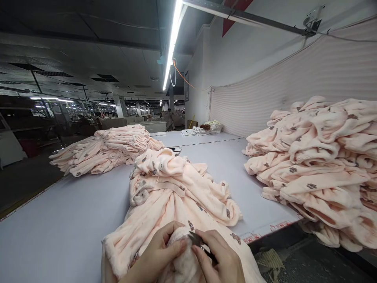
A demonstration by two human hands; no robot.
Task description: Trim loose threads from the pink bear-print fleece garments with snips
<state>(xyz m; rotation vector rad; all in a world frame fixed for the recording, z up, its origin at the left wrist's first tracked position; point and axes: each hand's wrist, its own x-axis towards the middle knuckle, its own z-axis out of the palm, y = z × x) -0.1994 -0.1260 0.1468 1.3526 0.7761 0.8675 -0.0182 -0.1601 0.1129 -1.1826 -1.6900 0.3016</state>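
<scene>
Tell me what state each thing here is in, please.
Left grip: closed on fabric
Right grip: closed around snips
Snips: against the fabric; open or shut, unclear
Garment: bunched, unfolded
Left pile: gathered, stacked
Right pile: heaped, overhanging the table
Lamp: lit
Striped cloth: hung up

One view, from a camera worn on the person's head, looks forward and down along the table [82, 212]. The left hand [157, 251] and right hand [222, 255] are very near, seen from above and behind at the bottom edge. The wide framing reaches the ceiling [73, 47] and a lit lamp [172, 47] overhead, the wall [259, 51] on the right, and the dark floor [14, 186] on the left.
</scene>
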